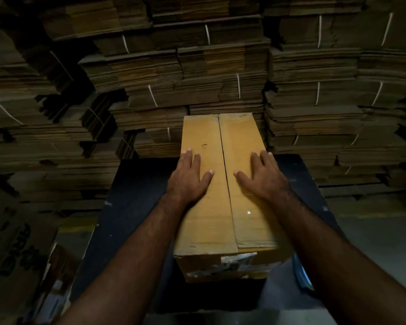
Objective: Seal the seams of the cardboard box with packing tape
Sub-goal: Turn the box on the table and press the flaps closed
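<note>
Brown cardboard box [223, 195] lying long on the dark bench [131, 207], right in the middle of the view, stretching from 6 o'clock toward 12 o'clock. Two top flaps folded down flat, meeting along one long middle seam [225, 174]. Seam bare: no tape across it anywhere in sight. A thin dark gap showing between the flaps.

Left hand [189, 178] flat on the left flap, at 9 o'clock from the seam, fingers straight and spread, pressing down, gripping nothing. Right hand [260, 177] flat on the right flap, at 3 o'clock from the seam, fingers straight too, pressing down, gripping nothing. Thumbs pointing in toward the seam, not quite reaching it.

Some old torn tape scraps [234, 260] on the near end of the box, at 6 o'clock. Looks like leftovers, not a fresh seal.

No tape roll plain to see. Something blue [301, 273] at the bench edge near 4 o'clock, too hidden to tell.

Tall stacks of flat cardboard [197, 73] behind, from 9 o'clock round to 3 o'clock.

So, likely only the start: flaps closed and held shut. Left to do, probably: getting tape, sealing the middle seam, then the end seams.
</note>
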Demonstrator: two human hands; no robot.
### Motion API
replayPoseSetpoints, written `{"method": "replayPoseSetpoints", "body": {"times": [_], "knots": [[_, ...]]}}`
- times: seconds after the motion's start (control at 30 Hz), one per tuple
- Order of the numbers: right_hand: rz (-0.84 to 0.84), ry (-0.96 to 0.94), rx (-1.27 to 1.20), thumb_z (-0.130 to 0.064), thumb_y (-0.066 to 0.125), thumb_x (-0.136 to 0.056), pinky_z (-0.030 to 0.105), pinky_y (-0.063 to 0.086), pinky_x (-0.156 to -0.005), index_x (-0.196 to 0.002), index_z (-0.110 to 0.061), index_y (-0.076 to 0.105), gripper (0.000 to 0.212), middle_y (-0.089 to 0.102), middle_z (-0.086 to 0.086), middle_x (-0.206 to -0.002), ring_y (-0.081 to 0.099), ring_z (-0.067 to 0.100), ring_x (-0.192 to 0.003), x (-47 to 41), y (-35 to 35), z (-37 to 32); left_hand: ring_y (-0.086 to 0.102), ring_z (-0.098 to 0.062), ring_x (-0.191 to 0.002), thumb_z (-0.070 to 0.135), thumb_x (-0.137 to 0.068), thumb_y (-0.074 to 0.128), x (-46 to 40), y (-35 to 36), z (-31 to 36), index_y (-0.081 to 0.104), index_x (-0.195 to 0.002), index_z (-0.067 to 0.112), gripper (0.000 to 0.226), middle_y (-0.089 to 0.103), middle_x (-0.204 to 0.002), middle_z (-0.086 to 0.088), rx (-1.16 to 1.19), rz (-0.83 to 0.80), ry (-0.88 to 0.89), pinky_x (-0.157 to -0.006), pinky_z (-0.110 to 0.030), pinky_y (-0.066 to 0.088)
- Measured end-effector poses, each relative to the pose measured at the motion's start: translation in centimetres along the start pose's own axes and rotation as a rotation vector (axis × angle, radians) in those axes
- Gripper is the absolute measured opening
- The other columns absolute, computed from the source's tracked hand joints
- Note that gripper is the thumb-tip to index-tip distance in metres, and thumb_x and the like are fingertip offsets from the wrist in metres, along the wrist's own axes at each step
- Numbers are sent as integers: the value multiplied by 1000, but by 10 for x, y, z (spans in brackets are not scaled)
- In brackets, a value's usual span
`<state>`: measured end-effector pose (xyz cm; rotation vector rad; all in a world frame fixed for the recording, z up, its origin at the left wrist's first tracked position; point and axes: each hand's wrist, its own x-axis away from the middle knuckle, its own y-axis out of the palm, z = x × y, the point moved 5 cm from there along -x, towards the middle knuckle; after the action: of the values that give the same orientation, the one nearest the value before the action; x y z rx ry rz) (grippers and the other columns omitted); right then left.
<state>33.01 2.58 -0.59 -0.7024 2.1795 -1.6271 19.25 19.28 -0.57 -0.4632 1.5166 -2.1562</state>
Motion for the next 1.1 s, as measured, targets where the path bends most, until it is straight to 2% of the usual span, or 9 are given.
{"method": "replayPoseSetpoints", "body": {"times": [0.2, 0.37, 0.5, 0.67, 0.77, 0.87, 0.93, 1.0, 1.1], "knots": [[80, 47, 1, -71, 46, -86, 56, 35, -107, -154, -21, 21, 89, 9, 7, -163, 8, 29, -149, -15, 2, -8, 2, -23, -153, 59, -99, 36, -23, -2, -9, 18, -158, 15, 77, 4, -167, -6, 42, 80, 39, -121, -44, 16], [103, 164, 16, -75, 45, -83, 52, 49, -91, -153, -23, 22, 90, 19, 14, -156, 38, 38, -132, -18, 3, -7, -3, -33, -152, 65, -95, 40, -23, -2, -12, 13, -159, 19, 83, -17, -165, -8, 68, 16, -45, -119, -48, 19], [49, 122, 51, -76, 39, -86, 53, 47, -95, -156, -21, 14, 92, 12, 16, -160, 35, 40, -135, -2, 4, -8, 12, -40, -149, 67, -95, 39, -4, -3, -12, 6, -160, 24, 84, -21, -165, -9, 67, -76, -116, -116, -51, 26], [76, 35, -17, -70, 50, -85, 47, 46, -94, -154, -16, 20, 92, 20, 15, -155, 35, 37, -132, 38, 1, -8, 22, -38, -146, 66, -93, 47, 47, -3, -15, 17, -158, 21, 84, -14, -166, -10, 137, 19, -139, -112, -48, 32], [121, 96, -162, -63, 64, -81, 41, 42, -96, -149, -6, 29, 95, 27, 15, -150, 32, 32, -132, 51, -7, 1, 22, -34, -147, 55, -90, 61, 73, -9, -24, 26, -155, 13, 84, -1, -166, -13, 319, 177, -185, -112, -41, 30], [80, 152, -129, -65, 64, -80, 43, 38, -101, -145, -5, 36, 93, 28, 16, -149, 31, 32, -132, 55, -10, 1, 43, -32, -136, 48, -92, 63, 89, -7, -33, 34, -150, 11, 75, 42, -151, -15, 468, 165, -296, -109, -42, 38], [47, 125, -55, -65, 62, -80, 45, 35, -103, -146, -5, 36, 93, 31, 16, -147, 33, 33, -132, 51, -15, -7, 55, -29, -123, 43, -93, 62, 101, -7, -35, 42, -143, 15, 60, 57, -136, -9, 577, 161, -342, -101, -40, 46], [3, 40, 10, -63, 61, -83, 47, 31, -105, -147, -6, 36, 89, 36, 15, -146, 35, 33, -132, 40, -17, -22, 53, -30, -126, 38, -94, 62, 115, -7, -36, 36, -146, 15, 63, 52, -141, -10, 635, 185, -382, -103, -43, 45], [-62, -101, 41, -58, 60, -87, 52, 29, -105, -147, -12, 37, 79, 38, 12, -147, 36, 32, -133, 14, -11, -52, 31, -24, -142, 46, -87, 69, 136, 6, -33, -6, -158, 16, 108, 6, -167, -10, 741, 125, -433, -117, -46, 32]]}}
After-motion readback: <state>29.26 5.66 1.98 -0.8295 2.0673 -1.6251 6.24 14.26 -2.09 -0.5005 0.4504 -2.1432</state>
